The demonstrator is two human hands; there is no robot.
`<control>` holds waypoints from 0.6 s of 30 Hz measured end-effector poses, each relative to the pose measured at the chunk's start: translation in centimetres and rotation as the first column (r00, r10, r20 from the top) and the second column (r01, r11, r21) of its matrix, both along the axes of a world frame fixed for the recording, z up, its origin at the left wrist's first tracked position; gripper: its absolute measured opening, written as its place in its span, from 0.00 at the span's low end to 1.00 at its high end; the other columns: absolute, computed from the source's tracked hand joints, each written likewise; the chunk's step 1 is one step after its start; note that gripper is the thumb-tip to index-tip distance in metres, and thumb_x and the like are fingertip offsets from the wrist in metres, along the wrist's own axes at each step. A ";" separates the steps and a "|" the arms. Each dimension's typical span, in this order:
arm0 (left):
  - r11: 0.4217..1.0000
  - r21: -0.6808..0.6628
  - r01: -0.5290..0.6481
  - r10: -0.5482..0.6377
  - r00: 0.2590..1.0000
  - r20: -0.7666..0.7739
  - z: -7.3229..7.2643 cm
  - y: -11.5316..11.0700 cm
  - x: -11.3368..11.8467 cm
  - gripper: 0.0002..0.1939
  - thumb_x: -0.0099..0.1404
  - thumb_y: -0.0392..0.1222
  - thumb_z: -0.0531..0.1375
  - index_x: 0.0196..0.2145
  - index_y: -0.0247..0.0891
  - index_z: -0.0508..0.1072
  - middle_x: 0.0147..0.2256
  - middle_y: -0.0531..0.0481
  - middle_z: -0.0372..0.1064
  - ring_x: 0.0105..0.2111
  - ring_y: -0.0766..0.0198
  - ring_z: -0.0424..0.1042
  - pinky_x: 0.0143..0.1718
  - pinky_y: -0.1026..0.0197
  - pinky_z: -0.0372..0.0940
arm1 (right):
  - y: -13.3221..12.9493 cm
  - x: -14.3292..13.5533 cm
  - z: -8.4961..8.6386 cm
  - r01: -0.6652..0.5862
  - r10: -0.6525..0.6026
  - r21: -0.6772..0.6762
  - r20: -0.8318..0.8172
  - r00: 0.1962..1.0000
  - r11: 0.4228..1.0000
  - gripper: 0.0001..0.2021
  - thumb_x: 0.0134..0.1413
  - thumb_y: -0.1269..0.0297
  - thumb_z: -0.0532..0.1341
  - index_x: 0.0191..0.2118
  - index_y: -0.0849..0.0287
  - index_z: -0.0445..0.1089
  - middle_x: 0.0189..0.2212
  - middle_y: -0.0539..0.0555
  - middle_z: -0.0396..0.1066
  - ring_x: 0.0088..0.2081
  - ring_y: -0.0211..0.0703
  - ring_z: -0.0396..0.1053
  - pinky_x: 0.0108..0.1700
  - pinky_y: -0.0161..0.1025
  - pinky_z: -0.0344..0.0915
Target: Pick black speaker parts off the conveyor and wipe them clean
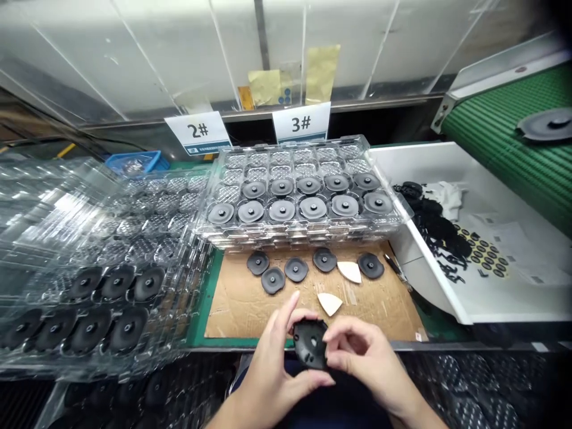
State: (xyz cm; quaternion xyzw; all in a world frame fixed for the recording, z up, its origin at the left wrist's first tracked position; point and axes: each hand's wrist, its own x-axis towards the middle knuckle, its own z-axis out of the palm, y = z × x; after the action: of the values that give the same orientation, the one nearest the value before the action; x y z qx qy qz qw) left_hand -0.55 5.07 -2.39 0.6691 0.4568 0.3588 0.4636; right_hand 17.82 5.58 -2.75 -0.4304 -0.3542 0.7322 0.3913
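Note:
My left hand point(279, 363) grips a round black part point(309, 344) by its edges, over the front edge of the table. The fingers of my right hand point(361, 351) are pinched together at the right edge of the same part; whether anything small is between them is hidden. Beyond my hands, several dark discs point(295, 270) with small central studs lie on a brown cardboard sheet point(241, 310). Two cream wedge-shaped pads point(329, 304) are among them. A clear compartment tray point(290, 227) behind the cardboard holds two rows of similar discs.
Clear trays point(174, 262) with more discs fill the left side. At the right, a white bin point(429, 268) contains black parts and ring stickers, beside a green conveyor point(504, 125) carrying a disc. A pen point(395, 266) lies at the cardboard's right edge.

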 end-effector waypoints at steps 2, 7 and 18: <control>0.996 -0.070 0.049 -0.055 0.995 -0.082 0.0 0.0 -0.3 0.30 0.56 0.46 0.61 0.55 0.47 0.57 0.45 0.46 0.70 0.44 0.57 0.69 0.46 0.57 0.63 | 0.1 -0.3 -0.9 0.088 -0.115 -0.180 -0.145 0.983 0.980 0.11 0.37 0.65 0.70 0.29 0.57 0.69 0.22 0.45 0.63 0.25 0.30 0.59 0.27 0.27 0.56; 0.981 -0.149 0.128 -0.164 0.950 -0.264 2.1 1.1 -1.9 0.11 0.61 0.42 0.55 0.26 0.38 0.75 0.25 0.50 0.76 0.26 0.65 0.74 0.30 0.67 0.67 | -0.2 -0.6 -2.8 -0.014 -0.039 -0.257 -0.202 0.979 0.966 0.15 0.45 0.55 0.65 0.37 0.58 0.67 0.28 0.48 0.65 0.15 0.22 0.47 0.17 0.26 0.45; 0.881 0.438 -0.179 0.454 0.577 -0.678 9.4 23.0 -12.5 0.13 0.62 0.45 0.53 0.38 0.34 0.72 0.52 0.42 0.63 0.53 0.51 0.59 0.54 0.42 0.52 | 0.4 3.3 -6.1 0.129 -0.124 -0.026 0.144 0.982 0.991 0.22 0.44 0.44 0.61 0.35 0.60 0.71 0.23 0.51 0.68 0.16 0.26 0.47 0.19 0.28 0.43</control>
State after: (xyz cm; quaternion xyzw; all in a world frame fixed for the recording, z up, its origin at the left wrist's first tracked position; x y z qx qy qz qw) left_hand -13.02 28.09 6.99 0.7283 0.6575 0.1891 0.0376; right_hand 21.12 5.93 -8.88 -0.5102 -0.3400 0.6794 0.4031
